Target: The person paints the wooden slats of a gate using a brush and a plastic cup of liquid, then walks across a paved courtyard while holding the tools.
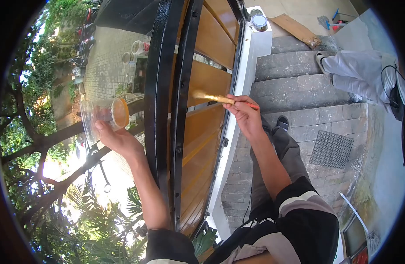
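Observation:
My left hand (119, 143) is wrapped round a clear plastic jar (90, 119) held out over the far side of the railing. The jar is tipped, and its amber-coloured round end (120, 113) faces right. In my right hand (245, 115) is a paintbrush (218, 98), gripped by the handle with the fingers closed. Its pale bristles overlap the brown wooden slats (207, 83) in this view. Those slats are glossy and set in a black metal frame (183, 88), which stands between my two hands.
Two paint cans (259, 23) stand on the white ledge (259, 42). Grey steps (295, 66) rise at the right, where a person in light grey trousers (352, 66) is. A brown board (295, 30) lies on top. A dark studded mat (331, 149) lies on the paving.

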Demonstrator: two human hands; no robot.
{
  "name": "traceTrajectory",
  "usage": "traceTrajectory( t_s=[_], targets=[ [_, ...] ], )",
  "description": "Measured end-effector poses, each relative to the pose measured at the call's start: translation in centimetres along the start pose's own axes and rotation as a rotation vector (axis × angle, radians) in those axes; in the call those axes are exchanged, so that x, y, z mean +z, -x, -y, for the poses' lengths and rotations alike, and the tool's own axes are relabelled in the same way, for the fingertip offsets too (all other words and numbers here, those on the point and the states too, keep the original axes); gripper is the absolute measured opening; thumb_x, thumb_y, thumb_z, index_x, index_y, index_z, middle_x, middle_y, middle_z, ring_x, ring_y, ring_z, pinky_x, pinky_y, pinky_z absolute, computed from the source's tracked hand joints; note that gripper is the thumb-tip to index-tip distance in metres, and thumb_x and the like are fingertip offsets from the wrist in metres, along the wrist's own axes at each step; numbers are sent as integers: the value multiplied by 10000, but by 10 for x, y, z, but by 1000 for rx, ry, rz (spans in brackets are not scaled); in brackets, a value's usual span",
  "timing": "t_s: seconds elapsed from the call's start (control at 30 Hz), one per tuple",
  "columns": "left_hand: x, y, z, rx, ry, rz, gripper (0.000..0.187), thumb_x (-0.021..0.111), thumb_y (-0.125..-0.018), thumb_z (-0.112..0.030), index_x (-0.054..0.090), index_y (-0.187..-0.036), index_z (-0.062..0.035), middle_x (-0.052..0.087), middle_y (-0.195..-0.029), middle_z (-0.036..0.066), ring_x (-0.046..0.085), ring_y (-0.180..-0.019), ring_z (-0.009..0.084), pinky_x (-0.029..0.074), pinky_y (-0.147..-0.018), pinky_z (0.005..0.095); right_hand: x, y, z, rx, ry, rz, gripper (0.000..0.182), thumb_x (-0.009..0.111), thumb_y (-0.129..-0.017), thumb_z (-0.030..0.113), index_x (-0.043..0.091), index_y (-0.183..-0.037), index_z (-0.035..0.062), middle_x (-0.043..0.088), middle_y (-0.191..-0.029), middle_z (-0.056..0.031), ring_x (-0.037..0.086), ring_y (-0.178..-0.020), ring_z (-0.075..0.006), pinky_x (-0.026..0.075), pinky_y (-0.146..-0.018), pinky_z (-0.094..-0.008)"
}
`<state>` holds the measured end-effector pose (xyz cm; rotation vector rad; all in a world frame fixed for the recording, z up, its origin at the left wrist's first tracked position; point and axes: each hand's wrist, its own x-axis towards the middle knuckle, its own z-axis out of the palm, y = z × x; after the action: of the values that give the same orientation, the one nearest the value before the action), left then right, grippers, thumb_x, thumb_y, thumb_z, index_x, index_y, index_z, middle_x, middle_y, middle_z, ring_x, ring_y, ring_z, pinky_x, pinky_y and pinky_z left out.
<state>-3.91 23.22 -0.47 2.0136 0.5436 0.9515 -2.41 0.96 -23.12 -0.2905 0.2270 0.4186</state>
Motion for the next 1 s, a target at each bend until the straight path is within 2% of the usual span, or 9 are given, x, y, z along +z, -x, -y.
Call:
traceTrajectory(
  t_s=[0.13, 0.3, 0.4, 0.43, 0.5, 0.7, 0.83, 0.93, 1.0],
  targets=[
    [1, 0, -1, 17, -16, -9, 733, 375, -999, -533, 347, -1396, 83, 388, -1392, 233, 400, -1316, 308, 451, -1043, 465, 5, 2, 6, 67, -80, 97, 127, 587, -887, -37, 663, -989, -37, 630, -1174, -217, 649, -1031, -272, 532, -953, -396],
    [2, 1, -3, 16, -23, 6, 740, 372, -995, -550, 363, -1387, 78, 401, -1373, 229, 423, -1289, 299, 474, -1012, 460, -76, -21, -28, -217, 1063, -136, 115, 609, -880, -54, 668, -978, -48, 666, -1139, -178, 655, -1024, -228, 513, -937, -327],
    [1, 2, -1, 35, -28, 0, 735, 366, -997, -550, 368, -1386, 74, 419, -1344, 217, 447, -1260, 294, 485, -994, 454, -115, -20, -31, -111, 1336, -327, 78, 634, -880, -32, 667, -945, -58, 685, -1099, -159, 659, -1014, -221, 508, -908, -289],
    [2, 0, 0, 54, -26, 0, 733, 363, -998, -548, 369, -1387, 72, 428, -1328, 212, 457, -1245, 293, 487, -988, 452, -114, -24, -35, -115, 1329, -330, 78, 634, -880, -32, 667, -945, -58, 685, -1099, -159, 659, -1014, -221, 508, -908, -289],
    [-1, 1, -2, 35, -41, 9, 731, 362, -997, -549, 373, -1387, 70, 432, -1318, 208, 459, -1241, 291, 486, -988, 451, -105, -10, -47, -138, 898, -145, 89, 630, -878, -37, 661, -959, -55, 664, -1136, -178, 652, -1028, -242, 524, -914, -316],
    [2, 0, -2, 46, -59, -12, 737, 371, -990, -558, 388, -1379, 68, 430, -1326, 216, 461, -1245, 298, 480, -995, 466, 28, 21, -2, 68, 172, 178, 99, 594, -880, -58, 640, -967, -52, 615, -1188, -230, 636, -1043, -285, 549, -920, -404],
    [2, 0, -2, 40, -55, -33, 726, 402, -988, -535, 385, -1373, 81, 435, -1328, 246, 458, -1258, 324, 471, -1006, 491, 31, 12, 15, -17, 402, 214, 104, 581, -875, -69, 643, -956, -49, 629, -1146, -234, 651, -998, -292, 547, -907, -397],
    [1, -1, -2, 19, 29, 1, 716, 436, -985, -506, 379, -1376, 90, 440, -1322, 271, 443, -1271, 342, 468, -1008, 503, 43, 23, 39, -73, 440, 206, 103, 591, -845, -93, 658, -907, -46, 668, -1079, -210, 676, -925, -222, 551, -863, -335],
    [-1, -2, 2, 0, 52, -8, 705, 473, -980, -474, 373, -1384, 95, 435, -1333, 293, 450, -1264, 353, 442, -1033, 491, 57, 31, 55, -206, 471, 345, 132, 591, -808, -110, 668, -886, -36, 676, -1053, -201, 678, -916, -225, 545, -836, -327]
  ],
)
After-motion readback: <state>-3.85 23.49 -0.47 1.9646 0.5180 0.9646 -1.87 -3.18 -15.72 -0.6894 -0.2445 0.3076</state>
